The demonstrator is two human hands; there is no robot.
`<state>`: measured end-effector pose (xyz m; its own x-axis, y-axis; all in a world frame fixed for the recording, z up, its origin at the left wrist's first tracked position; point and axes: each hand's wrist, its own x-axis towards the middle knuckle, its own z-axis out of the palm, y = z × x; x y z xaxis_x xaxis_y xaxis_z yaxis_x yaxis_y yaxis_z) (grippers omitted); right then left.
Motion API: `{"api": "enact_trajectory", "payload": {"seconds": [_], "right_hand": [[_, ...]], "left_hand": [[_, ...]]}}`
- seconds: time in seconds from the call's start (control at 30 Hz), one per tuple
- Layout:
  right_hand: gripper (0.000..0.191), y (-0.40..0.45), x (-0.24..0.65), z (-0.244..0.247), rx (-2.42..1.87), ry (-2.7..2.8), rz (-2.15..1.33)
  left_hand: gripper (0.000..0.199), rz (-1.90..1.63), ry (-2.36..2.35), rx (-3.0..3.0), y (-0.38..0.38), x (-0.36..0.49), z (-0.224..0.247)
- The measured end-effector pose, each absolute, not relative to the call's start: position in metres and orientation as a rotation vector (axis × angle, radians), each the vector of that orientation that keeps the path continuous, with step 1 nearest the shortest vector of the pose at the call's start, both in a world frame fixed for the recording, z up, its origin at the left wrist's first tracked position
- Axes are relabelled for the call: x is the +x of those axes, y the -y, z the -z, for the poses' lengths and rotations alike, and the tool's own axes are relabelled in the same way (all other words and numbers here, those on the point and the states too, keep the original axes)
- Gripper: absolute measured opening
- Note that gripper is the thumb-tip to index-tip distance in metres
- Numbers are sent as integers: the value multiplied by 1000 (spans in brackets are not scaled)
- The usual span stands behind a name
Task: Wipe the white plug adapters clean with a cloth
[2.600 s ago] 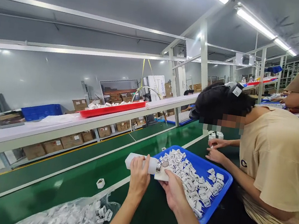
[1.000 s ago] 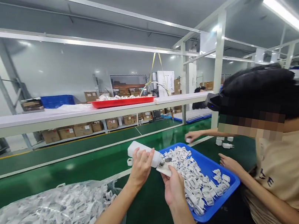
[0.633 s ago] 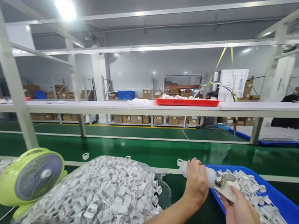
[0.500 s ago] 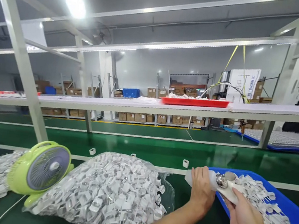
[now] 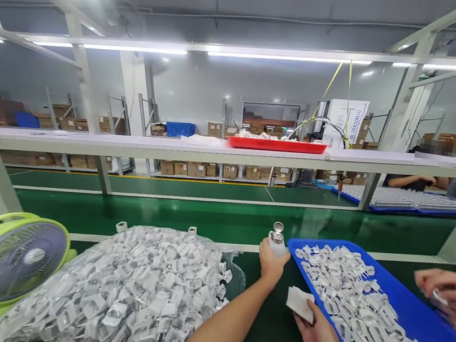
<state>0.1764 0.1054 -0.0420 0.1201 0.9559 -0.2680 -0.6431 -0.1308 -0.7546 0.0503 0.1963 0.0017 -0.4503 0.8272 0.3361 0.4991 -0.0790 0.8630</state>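
Note:
My left hand (image 5: 270, 267) is wrapped round a translucent white pump bottle (image 5: 278, 248), which stands upright with its metal lid (image 5: 278, 227) flipped up. It is just beyond the near left corner of the belt space, beside the blue tray (image 5: 409, 304). Closer to me, my right hand (image 5: 320, 338) pinches a folded white cloth (image 5: 299, 304) between thumb and fingers, left of the tray's edge. Many small white plastic parts (image 5: 359, 322) lie heaped in the tray. Left of my arms, a clear plastic bag (image 5: 235, 263) bulges with white plastic pieces (image 5: 141, 289).
A green fan (image 5: 17, 265) stands at the left. Another person's hands (image 5: 451, 296) work over the tray's right side, holding a small white part. A raised shelf (image 5: 163, 147) with a red tray (image 5: 277, 146) crosses ahead, on metal posts.
The bottle has gone from tilted against the cloth to upright, away from it. My right hand has come back nearer me with the cloth. The view has turned right, showing another person's hands.

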Motion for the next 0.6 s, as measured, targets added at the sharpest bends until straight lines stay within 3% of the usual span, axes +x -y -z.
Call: {"api": "enact_trajectory", "payload": {"seconds": [0.13, 0.27, 0.33, 0.6], "right_hand": [[33, -103, 176, 54, -985, 582, -1395], [56, -96, 180, 68, -1106, 698, -1316], [62, -93, 182, 74, -1137, 710, -1297], [72, -90, 195, 99, -1238, 624, -1237]], "left_hand": [[56, -1381, -1862, 1522, -196, 50, -7], [103, -1200, -1933, 1559, -181, 42, -23], [108, -1110, -1986, 1624, -160, 27, -33], [9, -589, -1995, 2051, -60, -69, -49]]}}
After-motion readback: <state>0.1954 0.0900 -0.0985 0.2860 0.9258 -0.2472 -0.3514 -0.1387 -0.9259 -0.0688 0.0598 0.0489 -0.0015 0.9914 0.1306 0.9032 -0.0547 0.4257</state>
